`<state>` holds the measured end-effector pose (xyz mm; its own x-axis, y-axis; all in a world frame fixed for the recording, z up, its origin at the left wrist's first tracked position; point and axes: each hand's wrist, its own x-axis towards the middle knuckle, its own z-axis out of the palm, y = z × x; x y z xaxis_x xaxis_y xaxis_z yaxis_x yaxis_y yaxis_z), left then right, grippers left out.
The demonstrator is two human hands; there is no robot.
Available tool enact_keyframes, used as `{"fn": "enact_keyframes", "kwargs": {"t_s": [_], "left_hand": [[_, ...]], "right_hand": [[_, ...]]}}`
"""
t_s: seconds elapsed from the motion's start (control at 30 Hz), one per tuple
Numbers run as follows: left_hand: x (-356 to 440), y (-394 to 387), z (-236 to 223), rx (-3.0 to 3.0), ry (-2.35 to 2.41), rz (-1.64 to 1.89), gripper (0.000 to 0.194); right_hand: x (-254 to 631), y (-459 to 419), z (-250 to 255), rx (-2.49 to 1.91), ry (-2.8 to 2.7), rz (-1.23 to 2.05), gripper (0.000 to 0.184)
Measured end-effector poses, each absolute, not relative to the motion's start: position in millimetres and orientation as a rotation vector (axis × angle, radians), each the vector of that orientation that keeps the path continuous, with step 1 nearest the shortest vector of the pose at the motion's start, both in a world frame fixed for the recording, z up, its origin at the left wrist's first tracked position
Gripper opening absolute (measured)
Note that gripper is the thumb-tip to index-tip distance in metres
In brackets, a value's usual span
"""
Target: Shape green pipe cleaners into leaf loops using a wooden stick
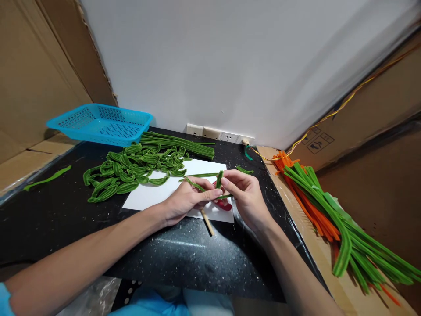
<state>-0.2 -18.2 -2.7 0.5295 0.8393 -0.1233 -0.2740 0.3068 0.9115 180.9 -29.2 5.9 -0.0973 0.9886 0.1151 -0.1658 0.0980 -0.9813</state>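
Many loops [126, 174] lie formed at the paper's [141, 199] left, unbent stems [184, 145] behind; left hand [182, 199] and right hand [248, 197] fingertips pinch strip [219, 180] above.

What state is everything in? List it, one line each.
Left hand: pinching bent green strip
Right hand: pinching green piece
Curled green pieces: heaped
Dark green bundle: straight
Blue basket: upright
White sheet: flat, partly covered
Stick: lying down
Orange strips: partly under bright green strips
Plug: inserted
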Motion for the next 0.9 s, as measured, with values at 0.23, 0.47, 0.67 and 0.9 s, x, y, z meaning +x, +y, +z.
{"fn": "enact_keyframes", "kwargs": {"t_s": [0.23, 0.47, 0.67, 0.9], "left_hand": [[-3.1, -18.1, -2.9, 0.922, 0.588, 0.694, 0.018], [-3.6, -19.1, 0.1, 0.956, 0.604, 0.749, 0.015], [2.0, -18.3, 0.6, 1.111, 0.677, 0.885, 0.02], [2.5, -16.5, -6.1, 1.255, 0.749, 0.82, 0.034]], "right_hand": [[184.9, -31.3, 10.8, -0.912, -1.307, 1.394, 0.021], [183.4, -31.1, 9.3, -0.935, -1.27, 1.36, 0.021], [181.8, -29.2, 9.2, -1.029, -1.33, 1.236, 0.023], [185.9, -27.7, 6.1, -1.086, -1.318, 1.241, 0.031]]}}
